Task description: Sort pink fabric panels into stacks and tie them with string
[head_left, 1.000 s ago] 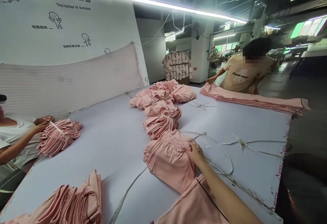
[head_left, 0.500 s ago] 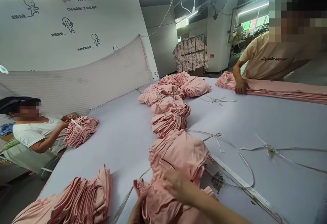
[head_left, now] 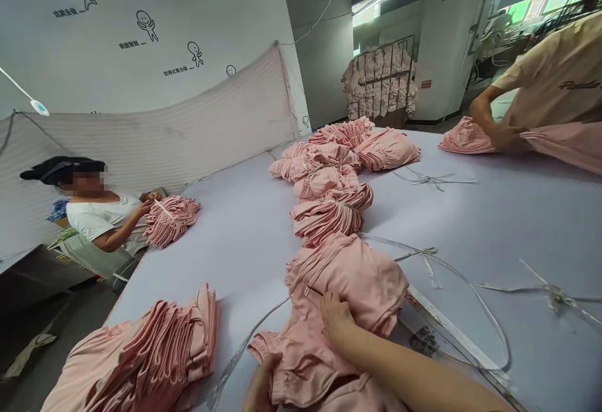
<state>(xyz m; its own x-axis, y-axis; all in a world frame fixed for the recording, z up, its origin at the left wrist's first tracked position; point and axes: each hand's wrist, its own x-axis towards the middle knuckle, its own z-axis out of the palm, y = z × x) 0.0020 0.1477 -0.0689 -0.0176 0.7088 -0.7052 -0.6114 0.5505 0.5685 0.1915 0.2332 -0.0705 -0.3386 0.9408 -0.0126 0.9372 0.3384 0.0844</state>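
A pink garment (head_left: 305, 362) lies in front of me at the near edge of the table. My left hand (head_left: 263, 382) grips its ribbed edge, with the thumb on top and the other fingers hidden below. Higher up, my right hand (head_left: 337, 323) has its fingers bent and closed on the pink cloth, beside a folded pink bundle (head_left: 360, 271). A thin dark line shows on the cloth by those fingertips; I cannot make out what it is. To the left of my hands stands a stack of folded pink pieces (head_left: 155, 349).
Tied pink bundles (head_left: 329, 214) run up the middle of the table (head_left: 235, 236). Loose cords (head_left: 559, 299) and a white strip (head_left: 456, 330) lie at right. A co-worker (head_left: 101, 217) holds a pink bundle at left; another person (head_left: 555, 79) handles pink cloth at far right.
The view has shifted, so things sit farther right. My right hand has moved slightly up the cloth toward the bundle; my left keeps its edge. The person at right has gathered up the long cloth.
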